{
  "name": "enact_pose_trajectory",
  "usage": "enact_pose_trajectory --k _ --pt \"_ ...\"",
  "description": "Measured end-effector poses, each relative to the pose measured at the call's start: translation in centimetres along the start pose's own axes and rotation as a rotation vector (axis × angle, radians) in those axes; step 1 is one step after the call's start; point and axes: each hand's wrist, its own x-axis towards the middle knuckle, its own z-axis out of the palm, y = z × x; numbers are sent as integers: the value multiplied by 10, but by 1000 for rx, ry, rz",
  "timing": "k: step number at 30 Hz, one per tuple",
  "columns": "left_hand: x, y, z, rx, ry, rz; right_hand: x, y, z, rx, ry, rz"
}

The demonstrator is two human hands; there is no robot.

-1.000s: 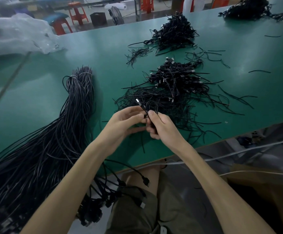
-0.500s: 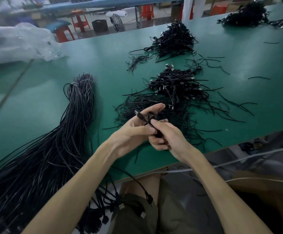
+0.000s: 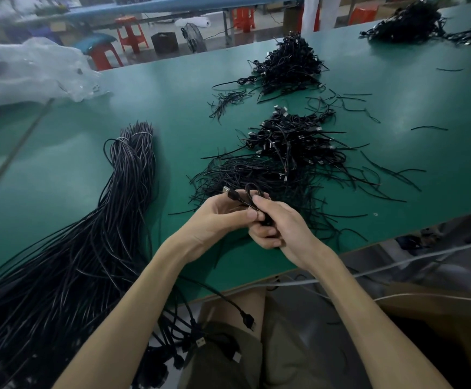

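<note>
1. We see our left hand (image 3: 217,217) and our right hand (image 3: 276,223) touching in the middle of the frame, above the near edge of the green worktop (image 3: 172,88).
2. Both hands hold one short black cable (image 3: 240,200). The right hand's fingers curl round its coiled part. The left hand pinches it beside the right thumb.
3. The cable's plug (image 3: 226,190) sticks out up and to the left, above the left hand.
4. Just behind the hands lies a messy pile of short cables (image 3: 293,144).
5. A thick bundle of long cables (image 3: 110,220) runs down the left side of the frame.
6. A clear plastic bag (image 3: 29,71) sits at the upper left.
</note>
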Motion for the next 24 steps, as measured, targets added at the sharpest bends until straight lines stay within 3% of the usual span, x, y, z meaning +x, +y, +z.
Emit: enact_pose_trajectory --k 13,24 --pt "-5 -10 1 347 125 195 3 4 14 -191 184 -12" --pt "3 -12 -5 442 346 267 4 7 7 -240 71 20"
